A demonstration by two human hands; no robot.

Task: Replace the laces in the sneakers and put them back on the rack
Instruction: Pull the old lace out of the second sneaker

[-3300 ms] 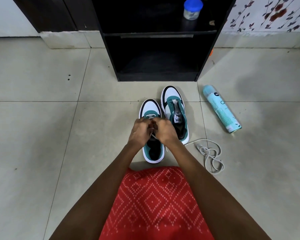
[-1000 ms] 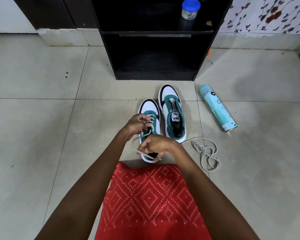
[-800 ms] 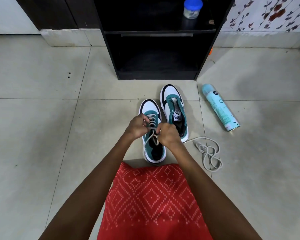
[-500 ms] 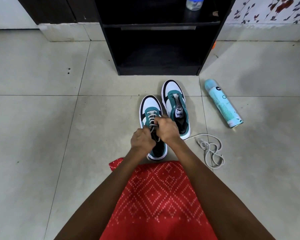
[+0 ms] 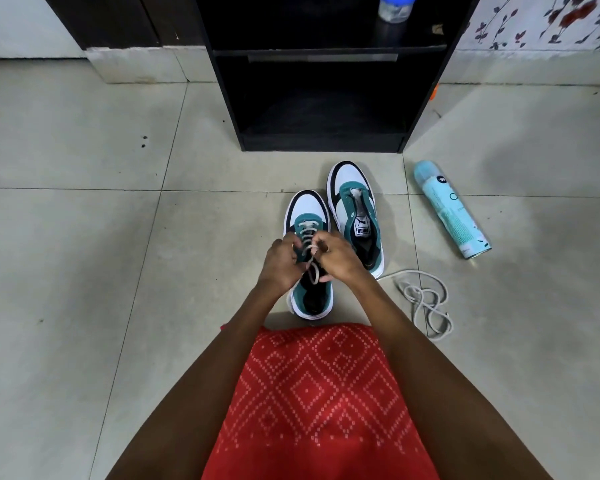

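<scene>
Both hands, left [image 5: 280, 263] and right [image 5: 338, 258], pinch the grey lace [image 5: 308, 250] over the left sneaker [image 5: 307, 216] on the floor [image 5: 84, 271]

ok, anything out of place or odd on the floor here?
Pale blue aerosol spray can lies on its side on the grey tiled floor, right of the unlaced teal-and-white sneaker. A loose white lace sprawls tangled near it.
</scene>
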